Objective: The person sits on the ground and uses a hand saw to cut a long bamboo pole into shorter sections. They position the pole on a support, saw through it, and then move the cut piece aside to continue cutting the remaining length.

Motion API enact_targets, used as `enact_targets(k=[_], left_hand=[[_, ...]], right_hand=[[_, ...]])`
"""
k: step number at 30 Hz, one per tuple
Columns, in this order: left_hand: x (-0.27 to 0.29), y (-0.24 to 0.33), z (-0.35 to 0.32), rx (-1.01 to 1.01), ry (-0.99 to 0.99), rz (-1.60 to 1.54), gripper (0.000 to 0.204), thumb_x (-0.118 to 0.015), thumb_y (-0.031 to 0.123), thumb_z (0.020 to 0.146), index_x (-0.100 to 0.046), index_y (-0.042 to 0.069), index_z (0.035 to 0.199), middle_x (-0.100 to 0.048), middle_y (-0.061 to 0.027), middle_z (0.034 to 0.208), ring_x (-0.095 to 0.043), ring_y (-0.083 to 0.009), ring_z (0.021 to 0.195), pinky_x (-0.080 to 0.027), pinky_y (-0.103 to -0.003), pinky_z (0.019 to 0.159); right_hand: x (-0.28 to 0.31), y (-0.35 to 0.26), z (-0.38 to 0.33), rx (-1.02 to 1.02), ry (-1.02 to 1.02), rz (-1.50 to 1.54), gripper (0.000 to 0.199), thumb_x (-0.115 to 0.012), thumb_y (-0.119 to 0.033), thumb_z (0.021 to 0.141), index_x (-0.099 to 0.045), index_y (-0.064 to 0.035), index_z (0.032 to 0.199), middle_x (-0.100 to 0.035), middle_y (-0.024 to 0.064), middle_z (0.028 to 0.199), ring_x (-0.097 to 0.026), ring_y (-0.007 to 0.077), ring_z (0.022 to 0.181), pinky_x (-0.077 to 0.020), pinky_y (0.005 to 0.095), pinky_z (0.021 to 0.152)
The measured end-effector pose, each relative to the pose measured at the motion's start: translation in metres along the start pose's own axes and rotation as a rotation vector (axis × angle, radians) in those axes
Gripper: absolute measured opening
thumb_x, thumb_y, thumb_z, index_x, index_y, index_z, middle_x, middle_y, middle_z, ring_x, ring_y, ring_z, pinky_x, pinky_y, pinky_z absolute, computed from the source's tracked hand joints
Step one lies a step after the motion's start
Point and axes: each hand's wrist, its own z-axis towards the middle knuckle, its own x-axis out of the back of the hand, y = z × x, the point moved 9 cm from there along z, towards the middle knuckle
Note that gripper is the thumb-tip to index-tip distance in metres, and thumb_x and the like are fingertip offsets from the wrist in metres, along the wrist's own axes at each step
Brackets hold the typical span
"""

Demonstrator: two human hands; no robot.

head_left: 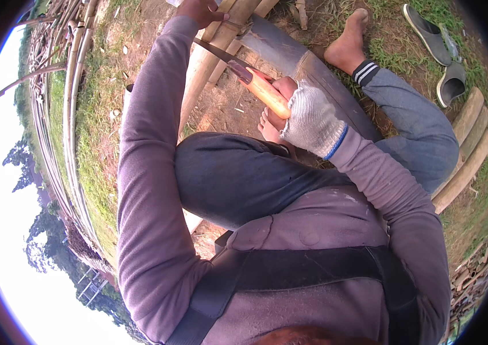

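Observation:
My right hand (313,118) wears a pale knitted glove with a blue cuff edge. It is wrapped round the orange handle of a knife (264,92). The long dark blade points up and to the left, its tip crossing a light wooden pole (198,75). My left hand (198,12) is bare and reaches to the upper edge of the picture beside the pole. Its fingers look curled, but the edge cuts them off, and what they hold is hidden. A sliver of something white shows next to it.
A dark, wide plank or split trunk (336,86) slants between my legs. My bare foot (350,43) rests beyond it. A pair of dark slippers (427,37) lies on the grass at the right, above several cut poles (465,155). Long bamboo poles (71,86) stretch along the left.

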Motion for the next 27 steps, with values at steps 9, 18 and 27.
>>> enact_targets(k=[9, 18, 27], left_hand=[[0.007, 0.011, -0.006, -0.054, 0.068, 0.057, 0.043, -0.095, 0.045, 0.074, -0.082, 0.016, 0.103, -0.079, -0.014, 0.095, -0.075, -0.033, 0.089, -0.059, -0.045, 0.08], [-0.002, -0.004, -0.002, -0.133, 0.117, 0.02, 0.041, -0.095, 0.045, 0.074, -0.082, 0.016, 0.1, -0.078, -0.0137, 0.096, -0.074, -0.0337, 0.091, -0.059, -0.046, 0.082], [0.054, 0.034, -0.039, 0.022, 0.161, -0.162, 0.056, -0.082, 0.04, 0.089, -0.062, 0.003, 0.128, -0.078, -0.0227, 0.105, -0.078, -0.0381, 0.099, -0.06, -0.048, 0.09]], right_hand=[[0.002, -0.006, 0.003, 0.037, -0.02, -0.1, 0.032, -0.078, -0.02, 0.086, -0.063, -0.0045, 0.111, -0.07, 0.0199, 0.086, -0.07, 0.0395, 0.076, -0.0567, 0.048, 0.068], [0.039, -0.01, -0.048, 0.076, 0.013, -0.054, 0.026, -0.078, -0.013, 0.087, -0.065, -0.0021, 0.107, -0.063, 0.0157, 0.087, -0.067, 0.0399, 0.072, -0.0529, 0.0468, 0.065], [-0.006, 0.01, 0.025, 0.045, 0.026, -0.018, 0.049, -0.085, -0.036, 0.082, -0.061, -0.005, 0.111, -0.066, 0.0221, 0.078, -0.068, 0.0447, 0.072, -0.0513, 0.0527, 0.062]])
